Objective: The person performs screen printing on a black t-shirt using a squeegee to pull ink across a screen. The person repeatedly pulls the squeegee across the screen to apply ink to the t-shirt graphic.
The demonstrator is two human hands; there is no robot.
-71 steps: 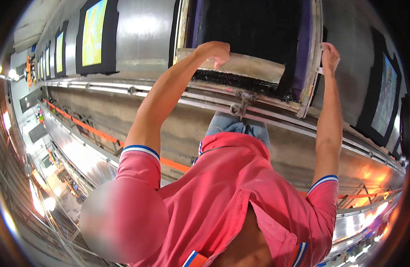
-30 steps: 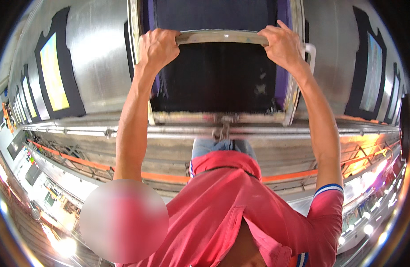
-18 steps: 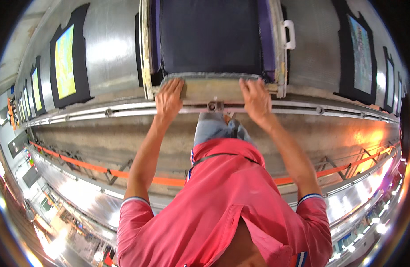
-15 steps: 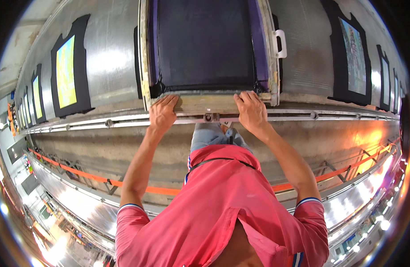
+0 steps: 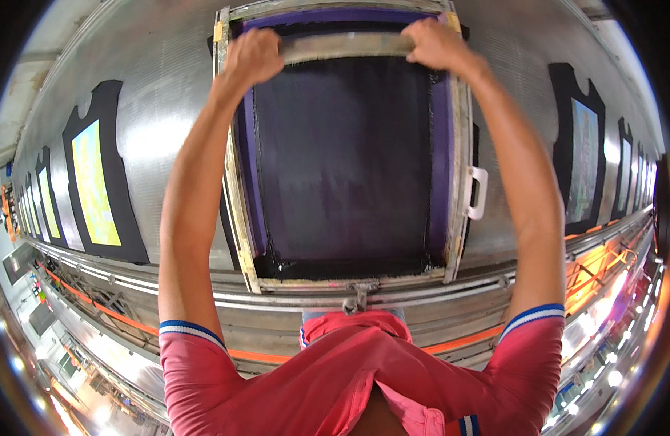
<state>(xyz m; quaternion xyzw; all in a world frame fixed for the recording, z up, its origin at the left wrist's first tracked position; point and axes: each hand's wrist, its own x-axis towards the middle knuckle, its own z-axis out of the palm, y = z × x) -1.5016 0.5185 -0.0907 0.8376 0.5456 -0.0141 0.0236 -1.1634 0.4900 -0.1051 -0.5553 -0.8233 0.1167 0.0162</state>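
Note:
Both arms stretch forward over a screen printing frame (image 5: 457, 218) with dark mesh (image 5: 349, 167) and purple borders. A wide squeegee (image 5: 346, 46) lies crosswise near the frame's far end. My left hand (image 5: 253, 57) is closed round its left end, and my right hand (image 5: 438, 45) grips its right end. Both hands are slightly blurred. Dark ink streaks show along the mesh edges. A white handle (image 5: 477, 193) sticks out from the frame's right side. Dark fabric edges peek out from under the frame; the rest is hidden.
On the long metal table (image 5: 160, 145), a black shirt with a yellow print (image 5: 95, 182) lies to the left. Another black shirt (image 5: 583, 156) with a bluish print lies to the right, with several more beyond. A metal rail (image 5: 204, 296) runs along the near edge, with an orange bar (image 5: 262, 357) behind me.
My hands have moved from the frame's near end to its far end with the squeegee. My body leans further forward, and more of the mesh shows.

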